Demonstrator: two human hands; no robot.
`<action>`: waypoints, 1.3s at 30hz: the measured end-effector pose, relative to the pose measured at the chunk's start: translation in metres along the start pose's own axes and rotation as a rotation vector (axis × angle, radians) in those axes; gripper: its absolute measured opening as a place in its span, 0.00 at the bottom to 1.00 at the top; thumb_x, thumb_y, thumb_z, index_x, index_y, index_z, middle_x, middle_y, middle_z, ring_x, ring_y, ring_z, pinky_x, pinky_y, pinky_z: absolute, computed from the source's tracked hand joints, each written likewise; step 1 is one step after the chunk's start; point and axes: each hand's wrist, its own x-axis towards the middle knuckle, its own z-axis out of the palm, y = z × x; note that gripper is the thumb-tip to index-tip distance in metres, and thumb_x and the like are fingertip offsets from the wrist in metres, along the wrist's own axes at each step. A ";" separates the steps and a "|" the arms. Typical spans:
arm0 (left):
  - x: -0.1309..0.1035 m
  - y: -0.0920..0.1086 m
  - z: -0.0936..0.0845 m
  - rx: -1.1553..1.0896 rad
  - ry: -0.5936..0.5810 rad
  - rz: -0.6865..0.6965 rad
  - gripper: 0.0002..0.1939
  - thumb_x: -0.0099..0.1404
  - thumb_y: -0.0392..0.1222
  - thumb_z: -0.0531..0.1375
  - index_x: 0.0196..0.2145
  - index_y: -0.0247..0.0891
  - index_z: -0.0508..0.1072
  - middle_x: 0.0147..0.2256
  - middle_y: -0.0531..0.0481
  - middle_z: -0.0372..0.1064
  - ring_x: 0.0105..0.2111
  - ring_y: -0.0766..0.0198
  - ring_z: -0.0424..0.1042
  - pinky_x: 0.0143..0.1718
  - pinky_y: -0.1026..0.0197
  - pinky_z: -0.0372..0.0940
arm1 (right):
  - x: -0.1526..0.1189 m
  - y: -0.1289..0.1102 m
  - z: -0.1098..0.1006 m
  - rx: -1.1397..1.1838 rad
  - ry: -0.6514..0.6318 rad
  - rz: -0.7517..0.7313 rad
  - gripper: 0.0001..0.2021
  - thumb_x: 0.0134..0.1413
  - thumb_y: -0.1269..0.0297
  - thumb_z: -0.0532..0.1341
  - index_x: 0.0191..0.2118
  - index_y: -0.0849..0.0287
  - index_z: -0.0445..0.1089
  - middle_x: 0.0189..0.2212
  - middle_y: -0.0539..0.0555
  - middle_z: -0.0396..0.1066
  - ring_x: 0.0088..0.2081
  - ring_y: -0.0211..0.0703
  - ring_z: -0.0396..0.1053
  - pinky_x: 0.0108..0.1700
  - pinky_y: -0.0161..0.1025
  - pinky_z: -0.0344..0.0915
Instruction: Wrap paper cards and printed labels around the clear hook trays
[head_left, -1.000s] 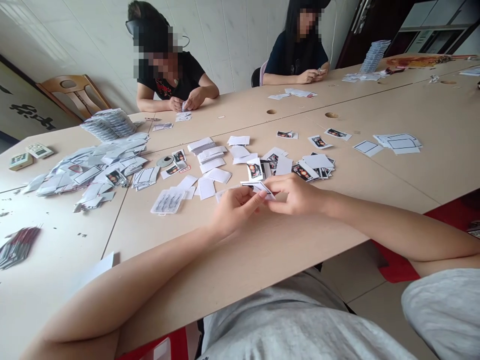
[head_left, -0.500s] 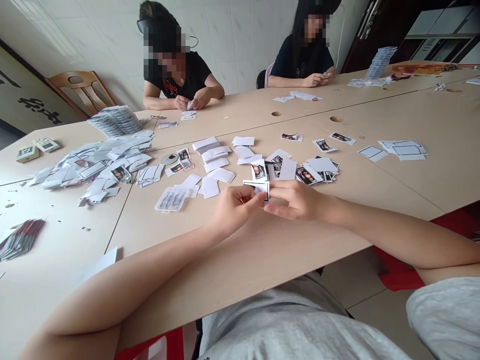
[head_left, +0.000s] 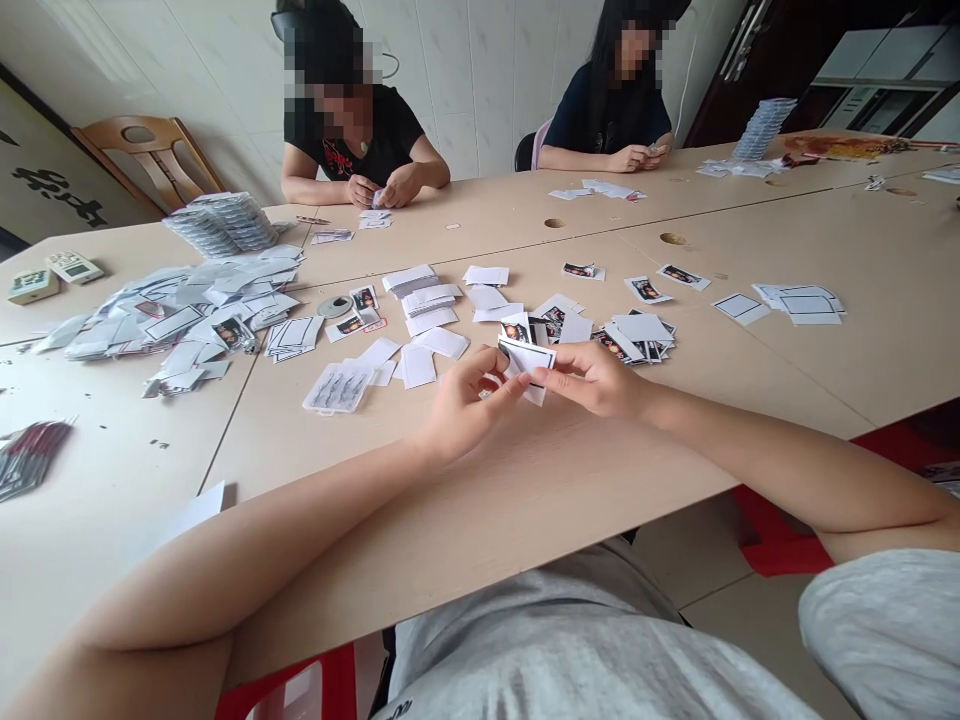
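A white paper card with a black border line [head_left: 529, 358] is held up between my two hands above the table's near edge. My left hand [head_left: 472, 400] pinches its left side, thumb in front. At its right side, my right hand [head_left: 600, 378] grips it between thumb and fingers. Part of another white piece shows beneath the card; whether it is joined cannot be told. Just beyond my hands lie printed cards with dark pictures [head_left: 615, 342] and white slips [head_left: 575, 328]. Left of my left hand sits a clear plastic box [head_left: 337, 388] with small dark items in it.
Stacked white cards [head_left: 424, 295], a tape roll [head_left: 334, 307] and a large heap of white packets [head_left: 187, 310] lie to the left. Bordered cards [head_left: 806, 303] rest at the right. Two people work across the table [head_left: 480, 520], near bundled packets [head_left: 221, 225].
My right hand has closed its thumb and fingers on the card's right side. The card is turned and tilted differently, slightly higher and to the right. The view has shifted a little.
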 end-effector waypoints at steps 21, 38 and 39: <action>0.008 -0.006 -0.004 -0.310 -0.004 -0.174 0.12 0.58 0.44 0.62 0.26 0.36 0.62 0.26 0.55 0.64 0.26 0.71 0.63 0.27 0.65 0.56 | 0.009 0.012 -0.014 0.329 0.056 0.185 0.13 0.54 0.55 0.60 0.29 0.61 0.71 0.27 0.51 0.70 0.33 0.39 0.69 0.37 0.37 0.67; 0.020 -0.012 -0.013 -0.607 -0.095 -0.219 0.09 0.55 0.34 0.58 0.22 0.35 0.59 0.30 0.48 0.68 0.35 0.65 0.69 0.32 0.63 0.60 | 0.008 0.016 -0.018 0.586 0.027 0.309 0.11 0.55 0.57 0.60 0.36 0.61 0.73 0.34 0.56 0.74 0.35 0.46 0.74 0.36 0.40 0.69; 0.022 -0.013 -0.013 -0.619 -0.097 -0.225 0.09 0.55 0.33 0.58 0.22 0.35 0.59 0.30 0.48 0.67 0.34 0.66 0.69 0.32 0.64 0.60 | 0.008 0.015 -0.019 0.621 0.033 0.327 0.11 0.55 0.58 0.61 0.37 0.61 0.72 0.34 0.56 0.74 0.36 0.48 0.75 0.35 0.40 0.69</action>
